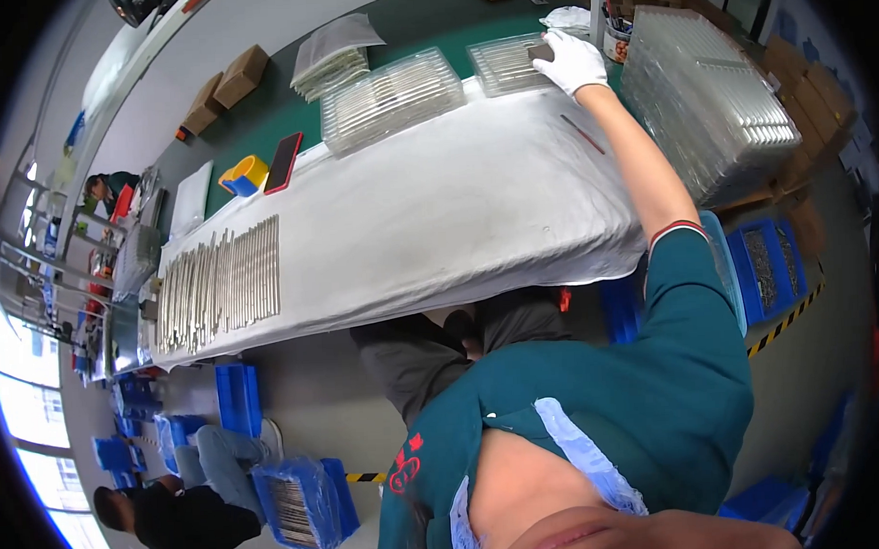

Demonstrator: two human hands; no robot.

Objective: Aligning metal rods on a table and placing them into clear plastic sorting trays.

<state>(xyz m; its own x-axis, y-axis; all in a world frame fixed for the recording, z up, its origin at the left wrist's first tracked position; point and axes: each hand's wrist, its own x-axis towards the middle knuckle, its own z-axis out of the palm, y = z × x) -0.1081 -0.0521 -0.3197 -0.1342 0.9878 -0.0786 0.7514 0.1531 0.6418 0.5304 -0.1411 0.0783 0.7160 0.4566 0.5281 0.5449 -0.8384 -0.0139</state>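
My right hand [575,63], in a white glove, reaches to the far right of the table. Its fingers are closed on a small grey-brown block [541,52], its kind unclear, above a clear plastic tray [491,82] holding slim metal rods. Left of that tray is a larger clear tray [343,133] full of similar rods. A row of loose thin metal rods [222,282] lies on the white cloth [408,217] at the left. One thin dark stick [583,134] rests on the cloth near my right forearm. My left hand is out of sight.
Tall stacks of clear trays [705,101] stand at the right. A phone [283,164], a yellow tape roll [247,173] and stacked plastic sheets [331,70] lie along the far side. Blue bins [763,263] are on the floor. Another person [177,516] sits at lower left.
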